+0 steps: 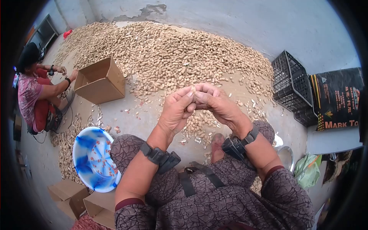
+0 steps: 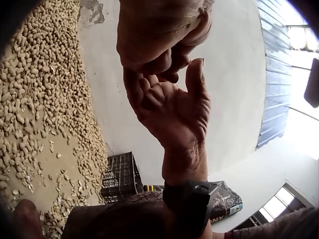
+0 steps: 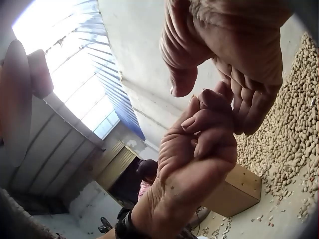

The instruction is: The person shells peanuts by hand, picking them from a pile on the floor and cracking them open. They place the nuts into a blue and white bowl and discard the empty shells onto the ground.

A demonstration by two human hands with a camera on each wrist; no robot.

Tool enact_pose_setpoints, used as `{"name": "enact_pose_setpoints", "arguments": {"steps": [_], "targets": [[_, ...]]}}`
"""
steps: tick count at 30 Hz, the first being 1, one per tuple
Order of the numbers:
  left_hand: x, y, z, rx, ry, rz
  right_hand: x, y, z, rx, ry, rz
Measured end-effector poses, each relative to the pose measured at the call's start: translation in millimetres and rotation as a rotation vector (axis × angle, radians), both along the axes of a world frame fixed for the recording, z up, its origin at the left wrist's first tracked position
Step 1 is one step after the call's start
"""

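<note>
In the head view, my left hand (image 1: 175, 111) and right hand (image 1: 219, 105) meet at the fingertips in front of my knees. Between the thumbs and forefingers they pinch a peanut (image 1: 193, 89), of which only a small pale bit shows. The left fingers are curled in toward the palm, seen well in the right wrist view on the left hand (image 3: 199, 144). Beyond the hands spreads a large heap of unshelled peanuts (image 1: 165, 50). A blue and white basin (image 1: 79, 143) by my left knee holds reddish peanut kernels.
A cardboard box (image 1: 109, 86) stands before another person (image 1: 30, 88) crouching at the left. More cardboard boxes (image 1: 69, 191) lie at lower left. Black crates (image 1: 293, 82) and a black printed sack (image 1: 339, 99) line the right wall. Empty shells (image 1: 197, 140) litter the floor by my feet.
</note>
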State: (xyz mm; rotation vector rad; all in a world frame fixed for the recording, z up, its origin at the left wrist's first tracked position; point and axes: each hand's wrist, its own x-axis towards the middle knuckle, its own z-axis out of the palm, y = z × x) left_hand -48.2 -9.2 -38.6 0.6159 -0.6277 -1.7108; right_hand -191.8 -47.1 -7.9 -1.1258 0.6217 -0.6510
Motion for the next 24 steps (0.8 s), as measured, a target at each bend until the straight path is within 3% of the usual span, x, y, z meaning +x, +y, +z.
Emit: {"name": "enact_pose_setpoints", "arguments": {"steps": [13,15,19,24], "targets": [[-4,8,11,-0.19,-0.3,-0.012,2,-8,-6,0.148,-0.152,0.127],[-5,12,15,-0.189,-0.264,-0.022,0,-8,-2,0.172,-0.167,0.183],[-2,17,21,-0.18,-0.149,-0.065,-2,-6,-2,0.176,-0.168,0.114],[-9,18,19,-0.175,-0.19,-0.021,-1,-7,-2,0.059,-0.106,0.066]]}}
